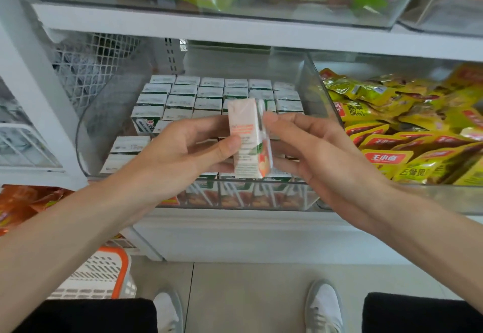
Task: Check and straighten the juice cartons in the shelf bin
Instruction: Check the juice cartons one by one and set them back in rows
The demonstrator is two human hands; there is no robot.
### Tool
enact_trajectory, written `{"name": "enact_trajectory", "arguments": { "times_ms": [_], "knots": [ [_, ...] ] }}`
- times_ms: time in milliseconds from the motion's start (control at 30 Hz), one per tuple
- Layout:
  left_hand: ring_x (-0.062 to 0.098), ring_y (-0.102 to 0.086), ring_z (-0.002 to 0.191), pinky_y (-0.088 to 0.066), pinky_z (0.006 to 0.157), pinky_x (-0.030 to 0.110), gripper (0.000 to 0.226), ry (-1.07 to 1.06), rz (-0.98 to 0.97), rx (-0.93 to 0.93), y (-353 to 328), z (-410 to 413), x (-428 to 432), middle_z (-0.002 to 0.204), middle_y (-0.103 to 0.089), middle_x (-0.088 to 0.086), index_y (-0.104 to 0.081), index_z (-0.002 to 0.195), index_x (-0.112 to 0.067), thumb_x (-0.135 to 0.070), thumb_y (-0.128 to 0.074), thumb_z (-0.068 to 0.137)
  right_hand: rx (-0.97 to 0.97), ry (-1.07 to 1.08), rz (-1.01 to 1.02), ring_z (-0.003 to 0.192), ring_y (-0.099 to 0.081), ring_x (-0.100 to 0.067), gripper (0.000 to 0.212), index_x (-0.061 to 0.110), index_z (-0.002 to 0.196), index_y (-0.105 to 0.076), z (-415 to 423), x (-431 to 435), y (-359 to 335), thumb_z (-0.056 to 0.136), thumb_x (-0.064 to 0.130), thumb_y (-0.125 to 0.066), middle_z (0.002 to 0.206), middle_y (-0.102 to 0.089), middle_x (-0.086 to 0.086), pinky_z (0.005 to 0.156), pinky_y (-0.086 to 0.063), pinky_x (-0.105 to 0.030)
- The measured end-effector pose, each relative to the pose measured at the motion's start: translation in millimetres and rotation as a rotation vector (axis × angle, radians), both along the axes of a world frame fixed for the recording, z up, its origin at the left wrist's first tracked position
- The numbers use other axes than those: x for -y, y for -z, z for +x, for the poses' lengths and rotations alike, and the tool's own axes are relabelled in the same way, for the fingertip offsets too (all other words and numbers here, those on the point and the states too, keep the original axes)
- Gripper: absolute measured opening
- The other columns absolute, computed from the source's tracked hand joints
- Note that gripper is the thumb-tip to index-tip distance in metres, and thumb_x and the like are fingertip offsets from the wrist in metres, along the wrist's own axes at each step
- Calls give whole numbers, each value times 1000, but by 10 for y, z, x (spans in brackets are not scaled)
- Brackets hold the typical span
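A small pale pink juice carton [245,128] with a peach picture near its base stands upright in the air above the clear shelf bin [109,113]. My left hand [183,152] pinches it from the left, thumb on its front face. From the right, my right hand [311,149] holds its other side with the fingers curled round the back. Below and behind the hands, several rows of green and white cartons [209,92] fill the bin, tops up. The hands hide the nearer rows.
A second clear bin [313,89] to the right holds several yellow snack packets [407,128]. Orange packets [28,202] lie at the lower left. A white and orange basket [102,272] stands on the floor by my shoes. Another shelf with clear bins runs overhead.
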State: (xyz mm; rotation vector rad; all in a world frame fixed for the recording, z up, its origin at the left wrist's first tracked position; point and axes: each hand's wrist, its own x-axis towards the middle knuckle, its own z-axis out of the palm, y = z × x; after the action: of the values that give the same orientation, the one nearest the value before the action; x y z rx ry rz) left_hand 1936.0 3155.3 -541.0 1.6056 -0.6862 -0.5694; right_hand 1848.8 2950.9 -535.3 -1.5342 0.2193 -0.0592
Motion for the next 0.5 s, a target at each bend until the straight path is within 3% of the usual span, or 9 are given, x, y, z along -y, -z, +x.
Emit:
{"name": "enact_trajectory", "arguments": {
  "times_ms": [100, 200, 333, 500],
  "knots": [
    [1, -70, 118, -55, 89, 12, 36, 26, 2, 11, -6, -20, 12, 127, -74, -19, -69, 130, -34, -35, -62, 95, -10, -12, -58, 114, -76, -22, 56, 14, 119, -75, -10, -42, -5, 76, 48, -86, 118, -79, -5, 111, -51, -46],
    [1, -70, 117, -54, 91, 12, 38, -14, -11, 8, 2, -5, 7, 123, -75, -19, -68, 129, -38, -38, -67, 91, 3, 13, -127, 115, -74, -16, 48, 16, 123, -75, 1, -32, -17, 82, 39, -86, 125, -76, -7, 113, -50, -41],
    [9, -75, 111, -56, 91, 14, 38, -36, -7, -37, 14, 13, 7, 119, -78, -11, -67, 132, -30, -35, -67, 94, 4, -4, -174, 113, -75, -13, 33, 22, 121, -79, -2, -37, -4, 91, 36, -80, 118, -80, -2, 108, -54, -33],
    [17, -77, 109, -59, 94, 24, 42, -82, -5, -57, 28, 41, -53, 115, -80, -2, -67, 131, -27, -38, -68, 90, 34, 67, -23, 104, -79, -22, 34, 7, 121, -71, 24, -6, 37, 93, 27, -77, 108, -82, -8, 100, -60, -32]
  ]
}}
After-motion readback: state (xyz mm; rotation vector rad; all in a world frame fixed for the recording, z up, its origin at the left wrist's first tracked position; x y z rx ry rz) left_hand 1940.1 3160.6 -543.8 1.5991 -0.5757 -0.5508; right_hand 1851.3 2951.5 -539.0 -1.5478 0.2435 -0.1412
